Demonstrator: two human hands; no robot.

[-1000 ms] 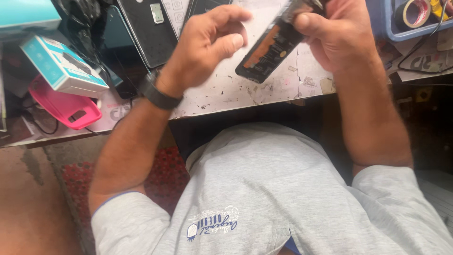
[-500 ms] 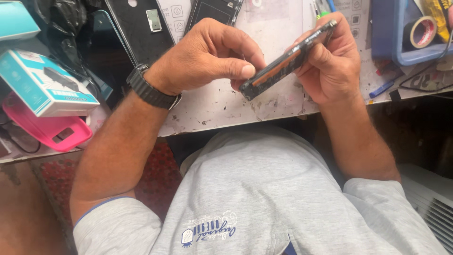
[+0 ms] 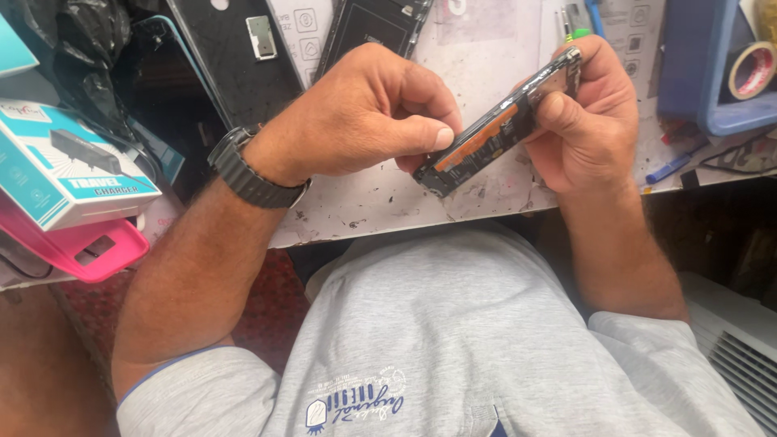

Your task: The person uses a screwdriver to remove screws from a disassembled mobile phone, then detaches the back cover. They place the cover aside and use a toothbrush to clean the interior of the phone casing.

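Both hands, left [image 3: 364, 113] and right [image 3: 587, 121], curled, fingers gripping.

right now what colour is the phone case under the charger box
Bright pink soft phone case, clearest in the head view.

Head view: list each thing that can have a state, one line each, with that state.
opened phone: back off, insides showing, held tilted above the work mat
left hand: closed, thumb pressing the phone's lower end
right hand: closed around the phone's upper end
tape roll: lying in the blue tray
pink case: empty
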